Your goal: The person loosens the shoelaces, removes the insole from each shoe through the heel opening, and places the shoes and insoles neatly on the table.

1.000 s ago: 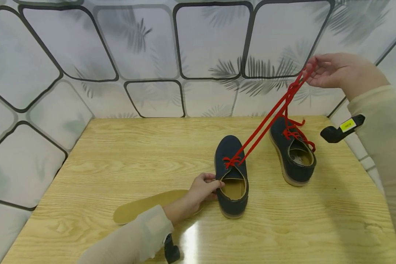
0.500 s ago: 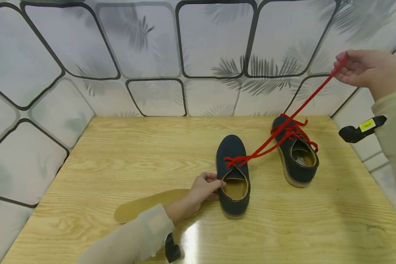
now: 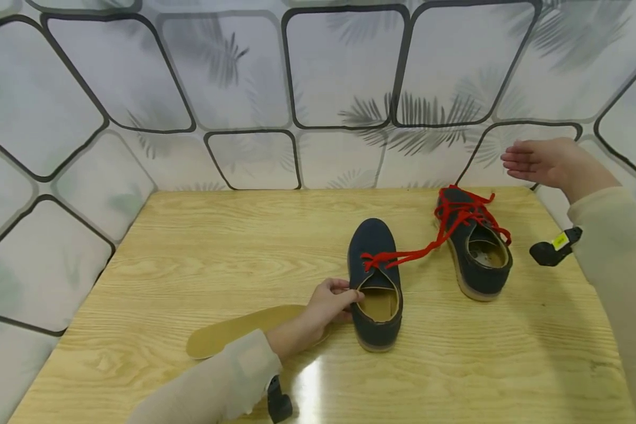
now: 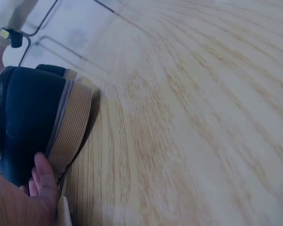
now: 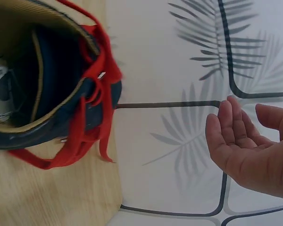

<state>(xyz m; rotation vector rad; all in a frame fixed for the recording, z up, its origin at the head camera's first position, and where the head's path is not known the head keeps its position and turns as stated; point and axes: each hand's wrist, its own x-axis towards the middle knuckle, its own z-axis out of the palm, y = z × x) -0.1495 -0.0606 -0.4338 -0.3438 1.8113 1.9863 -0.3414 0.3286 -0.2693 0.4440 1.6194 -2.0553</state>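
Note:
A navy shoe (image 3: 372,238) with a tan sole stands in the middle of the table, toe pointing away. My left hand (image 3: 328,303) grips its left side, thumb over the collar; the left wrist view shows fingers (image 4: 46,181) against the upper just above the sole. From its eyelets a red shoelace (image 3: 416,254) runs right and lies over the second navy shoe (image 3: 482,274), which has red laces too. Beyond that second shoe, my right hand (image 3: 548,162) hangs in the air, fingers extended, holding nothing. The right wrist view shows its palm and slightly bent fingers.
A tan insole (image 3: 233,330) lies on the wooden table (image 3: 244,235), partly under my left forearm. A patterned wall covering (image 3: 344,70) rises right behind the table's back edge.
My right hand first pulled the red laces up and right, drawing their loose knot apart. It then let go and came lower; the lace dropped onto the second shoe. The left hand kept its grip.

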